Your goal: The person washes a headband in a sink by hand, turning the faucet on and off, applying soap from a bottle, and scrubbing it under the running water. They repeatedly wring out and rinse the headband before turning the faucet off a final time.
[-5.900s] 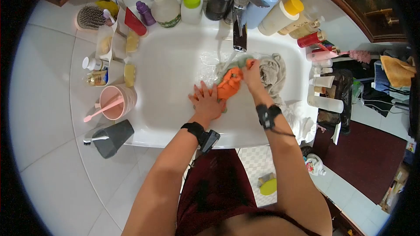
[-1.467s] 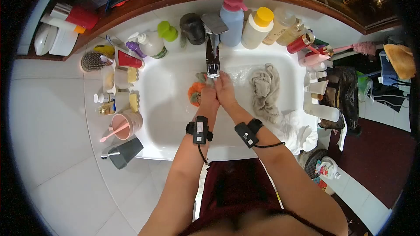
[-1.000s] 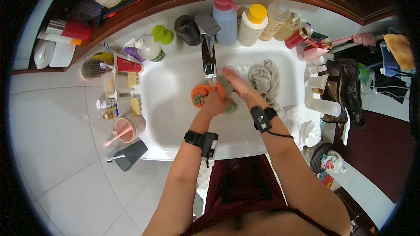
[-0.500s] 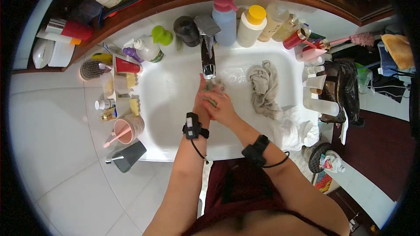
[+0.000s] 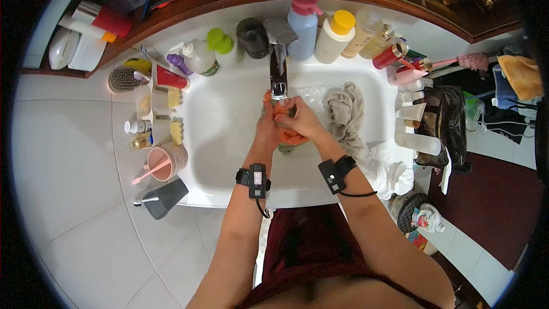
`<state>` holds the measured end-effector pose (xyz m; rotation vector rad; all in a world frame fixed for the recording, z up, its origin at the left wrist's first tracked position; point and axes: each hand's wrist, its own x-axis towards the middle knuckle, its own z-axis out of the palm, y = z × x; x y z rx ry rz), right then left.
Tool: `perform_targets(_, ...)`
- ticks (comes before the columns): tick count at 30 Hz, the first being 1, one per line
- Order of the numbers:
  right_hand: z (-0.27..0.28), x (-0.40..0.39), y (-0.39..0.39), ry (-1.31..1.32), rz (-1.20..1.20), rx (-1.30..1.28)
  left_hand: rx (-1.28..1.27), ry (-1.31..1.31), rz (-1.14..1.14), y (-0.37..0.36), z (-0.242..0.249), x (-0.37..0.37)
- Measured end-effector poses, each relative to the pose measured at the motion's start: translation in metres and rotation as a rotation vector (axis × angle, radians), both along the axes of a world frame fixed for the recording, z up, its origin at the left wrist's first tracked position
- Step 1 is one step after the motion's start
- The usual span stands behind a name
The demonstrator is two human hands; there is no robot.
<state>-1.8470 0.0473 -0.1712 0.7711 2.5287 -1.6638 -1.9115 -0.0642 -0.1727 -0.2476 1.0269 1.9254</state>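
Observation:
Under the metal faucet (image 5: 278, 77), both of my hands work on a wet orange cloth (image 5: 292, 137) with greyish-green parts. My left hand (image 5: 266, 127) grips it from the left, its fingers partly covered by the cloth. From the right, my right hand (image 5: 303, 120) pinches the cloth with bent fingers. Its lower end hangs below the hands over the white sink (image 5: 223, 186). A crumpled grey cloth (image 5: 345, 114) lies in the sink to the right of my right hand. The cloth's exact kind cannot be made out.
Bottles line the back rim, among them a blue pump bottle (image 5: 302, 31) and a yellow-capped bottle (image 5: 335, 37). A pink cup (image 5: 174, 160) and dark grey tumbler (image 5: 166, 199) stand left. White cloth (image 5: 390, 171) covers the right front corner. A wooden shelf (image 5: 246, 8) overhangs the back.
The orange cloth, mostly hidden between my hands before, now shows spread out and hanging down. My right hand has moved up and right, nearer the faucet. The view has shifted slightly.

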Motion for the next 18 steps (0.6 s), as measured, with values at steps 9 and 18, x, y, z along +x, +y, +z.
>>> perform_targets(9,-0.003,0.014,-0.032,0.306,-0.020,0.057,-0.200,-0.215,0.175,0.007,0.012,-0.024)
perform_targets(18,-0.027,-0.001,-0.018,0.040,-0.246,-0.202,-0.342,0.092,0.152,0.022,-0.032,-0.015)
